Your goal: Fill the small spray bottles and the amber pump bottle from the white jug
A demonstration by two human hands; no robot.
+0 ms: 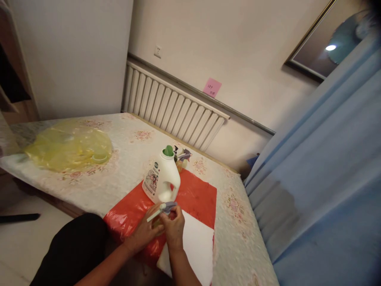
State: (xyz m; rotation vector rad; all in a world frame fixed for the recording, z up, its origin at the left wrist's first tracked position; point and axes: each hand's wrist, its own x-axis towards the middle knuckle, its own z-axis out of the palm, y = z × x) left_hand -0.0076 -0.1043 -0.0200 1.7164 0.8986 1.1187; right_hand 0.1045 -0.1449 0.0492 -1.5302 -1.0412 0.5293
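Both my hands meet over a red plastic sheet [196,196] spread on the bed. My left hand [145,230] and my right hand [174,226] together grip a small spray bottle [162,209] with a grey trigger head and a pale green nozzle; its body is hidden by my fingers. A white detergent jug [162,178] with a green cap stands upright just beyond my hands. Behind the jug stands a second spray bottle [182,158] with a grey trigger. A white sheet [196,246] lies on the red plastic, under my right wrist.
The bed has a floral cover [131,143]. A crumpled yellow plastic bag [68,145] lies at its far left. A white radiator [172,107] runs along the wall behind, with a pink note [212,87] above it. A blue curtain [321,167] hangs on the right.
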